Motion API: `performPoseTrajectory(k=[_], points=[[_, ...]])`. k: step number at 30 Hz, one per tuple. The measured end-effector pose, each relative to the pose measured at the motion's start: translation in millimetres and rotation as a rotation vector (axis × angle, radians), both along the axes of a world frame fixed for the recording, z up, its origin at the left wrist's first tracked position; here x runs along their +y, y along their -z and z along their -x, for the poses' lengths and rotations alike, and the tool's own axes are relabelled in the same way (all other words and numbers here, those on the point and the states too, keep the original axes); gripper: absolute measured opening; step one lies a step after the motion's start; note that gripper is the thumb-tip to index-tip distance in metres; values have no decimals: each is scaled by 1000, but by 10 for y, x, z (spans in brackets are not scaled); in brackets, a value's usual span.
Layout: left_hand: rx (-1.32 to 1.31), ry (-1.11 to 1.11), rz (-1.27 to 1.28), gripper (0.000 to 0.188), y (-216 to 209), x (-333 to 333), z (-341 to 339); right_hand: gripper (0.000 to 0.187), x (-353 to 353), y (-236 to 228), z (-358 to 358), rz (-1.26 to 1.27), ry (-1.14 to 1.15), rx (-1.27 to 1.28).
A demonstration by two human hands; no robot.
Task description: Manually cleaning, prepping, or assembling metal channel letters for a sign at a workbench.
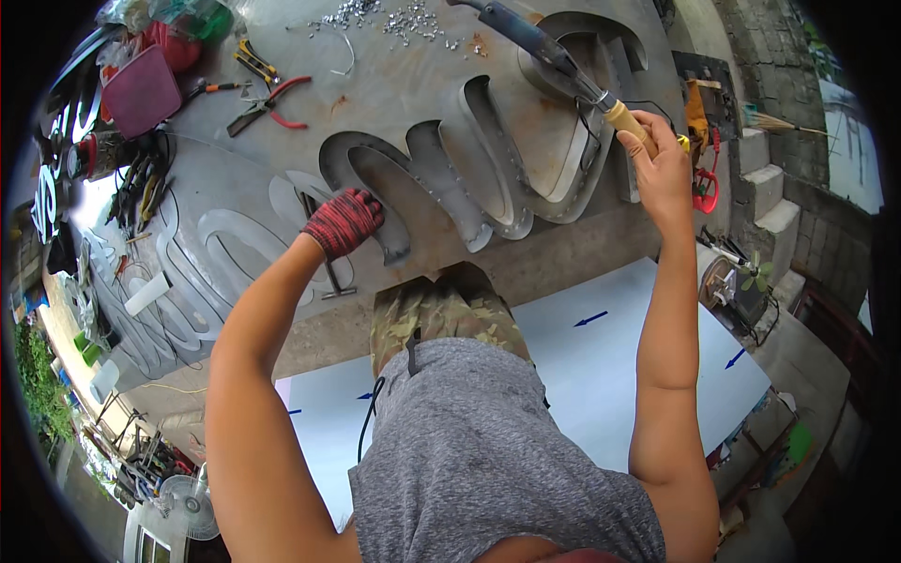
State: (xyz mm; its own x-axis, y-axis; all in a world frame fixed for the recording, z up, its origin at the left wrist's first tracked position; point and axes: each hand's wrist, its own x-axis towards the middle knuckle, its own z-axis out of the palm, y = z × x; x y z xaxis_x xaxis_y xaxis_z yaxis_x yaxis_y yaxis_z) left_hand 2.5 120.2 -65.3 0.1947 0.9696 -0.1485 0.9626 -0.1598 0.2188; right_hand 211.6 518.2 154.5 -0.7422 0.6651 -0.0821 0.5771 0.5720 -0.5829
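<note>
My right hand (660, 164) is closed round the wooden handle of a soldering iron (554, 58). Its dark bluish barrel slants up and to the left, over the far metal letter. My left hand (345, 223), in a red and black knitted glove, has its fingers curled at the left end of a hollow metal letter piece (455, 169); what lies under the fingers is hidden. That joined piece has upright side walls with small dots along them. Beneath my left wrist lies a dark T-shaped metal tool (330, 281), partly covered by the arm.
Pliers with red handles (272, 105), yellow-handled cutters (255, 62) and a maroon container (141, 91) lie at the far left. Flat metal letter cutouts (235, 239) spread leftward. Small metal bits (404, 19) are scattered at the back. A white sheet (591, 375) lies behind me.
</note>
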Motion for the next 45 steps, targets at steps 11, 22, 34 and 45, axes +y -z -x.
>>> performPoseTrajectory(k=[11, 22, 34, 45], points=[[-17, -33, 59, 18, -146, 80, 15, 42, 480, 1033, 1683, -160, 295, 105], [-54, -16, 95, 16, -123, 125, 16, 41, 650, 2114, 2735, -137, 336, 88], [-91, -34, 167, 17, -134, 107, 17, 44, 573, 2159, 2865, -276, 262, -406], [-105, -62, 119, 14, -14, 124, 0, 59, 367, 1671, 2235, -419, 101, 91]])
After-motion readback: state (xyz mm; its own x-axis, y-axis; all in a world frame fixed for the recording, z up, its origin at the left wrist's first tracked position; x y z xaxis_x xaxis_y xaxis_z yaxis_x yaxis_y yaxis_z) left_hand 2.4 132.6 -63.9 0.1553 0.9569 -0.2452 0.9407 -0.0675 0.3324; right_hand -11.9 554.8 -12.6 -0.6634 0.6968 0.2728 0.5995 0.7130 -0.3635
